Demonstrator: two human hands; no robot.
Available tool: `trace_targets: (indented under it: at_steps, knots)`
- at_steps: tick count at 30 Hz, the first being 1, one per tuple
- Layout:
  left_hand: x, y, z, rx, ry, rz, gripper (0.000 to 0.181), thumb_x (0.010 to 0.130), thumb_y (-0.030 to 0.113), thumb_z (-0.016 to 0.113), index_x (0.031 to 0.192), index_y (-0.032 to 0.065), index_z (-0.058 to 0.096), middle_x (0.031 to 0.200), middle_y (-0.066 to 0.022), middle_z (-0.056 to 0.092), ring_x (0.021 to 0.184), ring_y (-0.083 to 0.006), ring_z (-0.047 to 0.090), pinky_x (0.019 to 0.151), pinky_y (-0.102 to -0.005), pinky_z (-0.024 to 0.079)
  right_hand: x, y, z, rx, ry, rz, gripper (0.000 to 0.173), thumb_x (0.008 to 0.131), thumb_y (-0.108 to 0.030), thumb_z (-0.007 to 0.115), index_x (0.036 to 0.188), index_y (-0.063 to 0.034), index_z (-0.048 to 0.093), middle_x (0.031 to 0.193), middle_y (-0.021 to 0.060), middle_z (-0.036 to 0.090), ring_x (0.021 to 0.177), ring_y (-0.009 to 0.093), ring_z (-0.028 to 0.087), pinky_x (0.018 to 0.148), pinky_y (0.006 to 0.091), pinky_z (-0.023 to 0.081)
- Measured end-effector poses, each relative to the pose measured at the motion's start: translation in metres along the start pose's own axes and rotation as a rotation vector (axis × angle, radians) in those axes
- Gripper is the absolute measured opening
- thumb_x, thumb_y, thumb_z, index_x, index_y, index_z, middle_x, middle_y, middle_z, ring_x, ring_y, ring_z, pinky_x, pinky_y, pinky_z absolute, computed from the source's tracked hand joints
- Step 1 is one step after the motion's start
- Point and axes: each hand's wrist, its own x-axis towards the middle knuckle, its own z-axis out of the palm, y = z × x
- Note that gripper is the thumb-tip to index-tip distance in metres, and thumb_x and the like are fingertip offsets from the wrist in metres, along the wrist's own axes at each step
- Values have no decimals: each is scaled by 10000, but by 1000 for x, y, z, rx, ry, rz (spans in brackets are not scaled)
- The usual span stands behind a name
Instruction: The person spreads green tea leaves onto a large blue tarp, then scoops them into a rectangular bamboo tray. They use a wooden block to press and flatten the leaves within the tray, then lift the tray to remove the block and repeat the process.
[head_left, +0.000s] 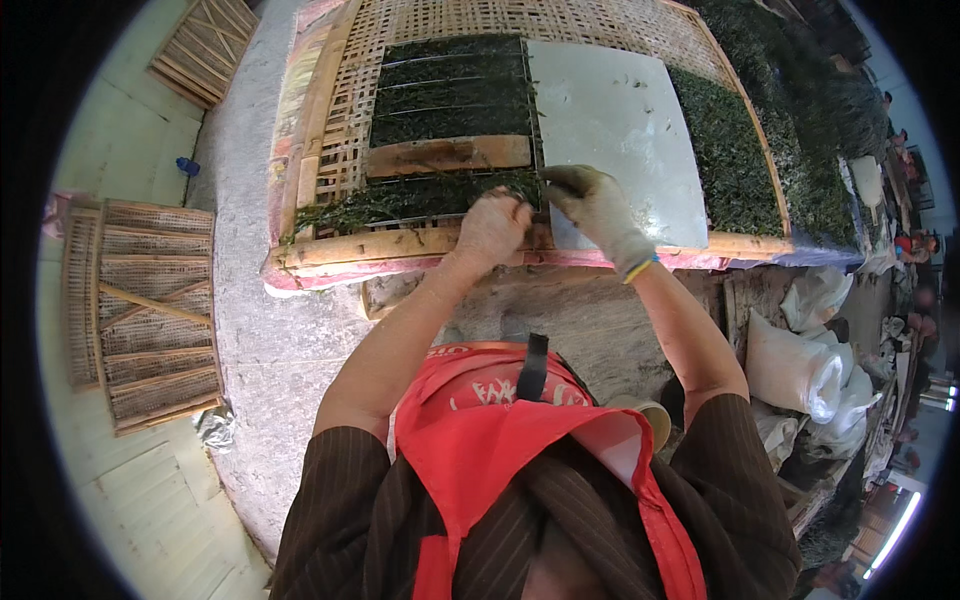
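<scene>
My bare left hand (495, 225) is at the near edge of a dark green layer of leafy plant strands (450, 196), its fingers curled. What lies inside them is hidden. My right hand (596, 210), in a pale work glove with darkened fingertips, has its thumb and fingers bent at the right side of a thin metal frame (535, 124). Whether they pinch it is unclear. Thin bars cross the green layer, and a flat wooden strip (450, 155) lies over it. Under the gloved hand rests a smooth grey sheet (615, 135).
All this lies on a woven bamboo rack (397, 244) over a pink cloth (337, 277). More green matter (727, 150) spreads to the right. Other bamboo racks (154, 307) lean against the left wall. White sacks (787, 360) stand at lower right. A blue object (187, 166) is at left.
</scene>
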Motion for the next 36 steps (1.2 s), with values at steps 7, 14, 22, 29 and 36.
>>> trace_targets:
  at_steps: [7, 14, 22, 29, 36]
  knots:
    - [-3, -29, -88, 239, 166, -207, 267, 843, 266, 455, 847, 29, 578, 867, -199, 607, 781, -359, 593, 674, -443, 480, 21, 2, 40, -648, -152, -196, 124, 792, -193, 559, 839, -123, 650, 868, 68, 624, 826, 290, 597, 716, 406, 468]
    - [-4, -94, -142, 539, -24, -235, 196, 832, 223, 514, 932, 83, 607, 941, -135, 615, 899, -331, 583, 752, -447, 470, 20, 4, 36, -618, -148, -223, 157, 809, -192, 550, 913, -125, 647, 892, 67, 602, 866, 287, 569, 751, 397, 447]
    - [-43, -119, -169, 340, 139, -258, 476, 800, 207, 564, 1238, 61, 447, 1248, -197, 460, 1151, -327, 451, 935, -419, 382, 12, -58, 63, -436, 37, -429, 258, 813, -223, 565, 1048, -130, 616, 1028, 92, 600, 981, 284, 552, 812, 410, 441]
    - [-70, -135, -148, 410, 93, -183, 811, 667, 194, 690, 1344, 33, 274, 1334, -228, 352, 1257, -344, 327, 1049, -399, 262, 37, -80, 153, -422, -197, -508, 311, 815, -242, 561, 1098, -114, 581, 1129, 74, 560, 1091, 267, 495, 888, 407, 393]
    - [-51, -129, -155, 379, -173, -259, 993, 693, 305, 698, 1414, 73, 56, 1453, -182, 124, 1352, -300, 102, 1101, -406, 88, 24, -80, 179, -640, 31, -321, 441, 808, -281, 549, 1187, -57, 524, 1282, 121, 461, 1220, 312, 388, 995, 441, 305]
